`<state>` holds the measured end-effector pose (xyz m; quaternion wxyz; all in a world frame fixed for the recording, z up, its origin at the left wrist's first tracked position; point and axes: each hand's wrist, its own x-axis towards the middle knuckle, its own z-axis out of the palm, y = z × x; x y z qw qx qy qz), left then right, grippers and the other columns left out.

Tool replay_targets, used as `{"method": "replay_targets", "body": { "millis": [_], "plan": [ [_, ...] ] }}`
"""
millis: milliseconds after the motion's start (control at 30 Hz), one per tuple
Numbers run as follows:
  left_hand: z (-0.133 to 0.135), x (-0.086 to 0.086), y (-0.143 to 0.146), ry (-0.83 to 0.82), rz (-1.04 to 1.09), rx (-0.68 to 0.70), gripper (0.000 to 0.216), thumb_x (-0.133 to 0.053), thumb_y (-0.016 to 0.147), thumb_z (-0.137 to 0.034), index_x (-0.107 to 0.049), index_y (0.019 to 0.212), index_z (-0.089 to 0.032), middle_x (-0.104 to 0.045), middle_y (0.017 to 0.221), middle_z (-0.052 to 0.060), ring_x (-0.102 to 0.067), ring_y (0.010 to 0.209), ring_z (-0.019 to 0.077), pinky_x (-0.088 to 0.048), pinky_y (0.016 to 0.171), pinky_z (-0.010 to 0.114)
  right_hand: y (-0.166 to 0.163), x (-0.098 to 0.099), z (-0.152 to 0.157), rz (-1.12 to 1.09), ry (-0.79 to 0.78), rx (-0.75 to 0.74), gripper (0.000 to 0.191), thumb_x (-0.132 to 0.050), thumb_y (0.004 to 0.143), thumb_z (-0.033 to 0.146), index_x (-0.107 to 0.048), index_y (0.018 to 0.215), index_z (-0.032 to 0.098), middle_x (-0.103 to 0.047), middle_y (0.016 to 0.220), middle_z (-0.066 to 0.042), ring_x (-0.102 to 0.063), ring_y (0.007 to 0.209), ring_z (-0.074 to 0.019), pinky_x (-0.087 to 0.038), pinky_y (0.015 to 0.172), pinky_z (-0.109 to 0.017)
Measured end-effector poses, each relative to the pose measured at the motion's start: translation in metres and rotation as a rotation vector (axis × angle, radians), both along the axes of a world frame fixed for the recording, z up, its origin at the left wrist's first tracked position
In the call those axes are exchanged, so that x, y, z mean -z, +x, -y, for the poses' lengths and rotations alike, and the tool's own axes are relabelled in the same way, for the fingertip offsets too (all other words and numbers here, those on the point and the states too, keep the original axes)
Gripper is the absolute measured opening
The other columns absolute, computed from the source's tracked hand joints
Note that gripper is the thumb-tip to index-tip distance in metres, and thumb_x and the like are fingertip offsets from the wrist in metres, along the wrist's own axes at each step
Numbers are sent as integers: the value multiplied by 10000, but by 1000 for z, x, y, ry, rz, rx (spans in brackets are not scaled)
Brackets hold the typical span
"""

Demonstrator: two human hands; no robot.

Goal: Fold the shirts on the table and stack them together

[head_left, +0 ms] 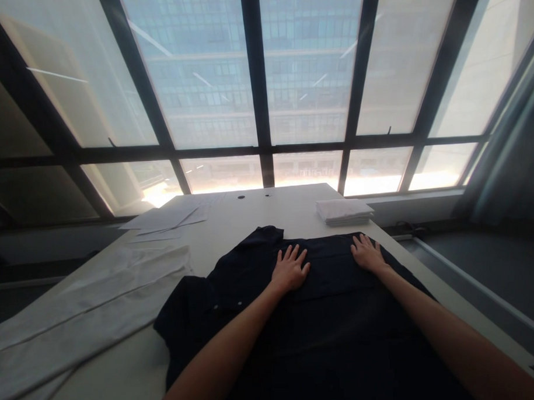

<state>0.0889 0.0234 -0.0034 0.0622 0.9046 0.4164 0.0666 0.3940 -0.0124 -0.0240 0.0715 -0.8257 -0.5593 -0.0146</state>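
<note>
A dark navy shirt (324, 320) lies spread over the near part of the white table (250, 218), its lower part running out of view toward me. Two small pale buttons show on its left side. My left hand (291, 269) rests on the upper middle of the cloth, palm down with the fingers spread. Near the shirt's far right corner, my right hand (367, 252) also lies flat on the fabric, fingers stretched out. Neither hand grips anything.
White folded cloth (99, 305) lies along the table's left side. Behind it are loose paper sheets (166, 220). A white stack (344, 211) sits at the far right. Large windows (306, 64) stand beyond the table, and a curtain (506, 156) hangs at right.
</note>
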Motion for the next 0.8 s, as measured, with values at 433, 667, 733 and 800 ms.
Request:
{"method": "replay_targets", "body": {
  "millis": [433,667,733,800],
  "plan": [
    [2,5,-4,49,-3,11,580,-241,1022,-410,-290,1583,-272,-232,1655,15,-136,1527,331,-124,1194,628,-136,-7,-20,-182,19,-561,626,-216,1034,463,-330,1567,154,-262,1641,-96,-175,1524,-232,-140,1217,-470],
    [4,2,-3,26,16,-13,595,-250,1015,-472,-306,1576,-283,-228,1655,14,-144,1530,304,-116,1208,596,-35,-4,-19,-83,-51,-263,629,-235,1025,504,-291,1583,221,-192,1665,-59,-138,1531,-229,-134,1213,-516],
    [5,0,-3,18,9,-12,600,-248,1016,-482,-308,1576,-278,-222,1656,20,-140,1531,301,-118,1208,593,-15,-1,-18,-67,-59,-177,632,-234,1022,496,-287,1585,213,-189,1666,-63,-138,1531,-233,-143,1211,-520],
    [4,0,-3,14,3,-15,602,-246,1015,-493,-304,1577,-285,-216,1658,17,-134,1533,296,-117,1209,589,-3,2,-17,-59,-60,-112,640,-233,1019,496,-281,1587,205,-183,1668,-68,-134,1532,-238,-143,1211,-518]
  ]
}}
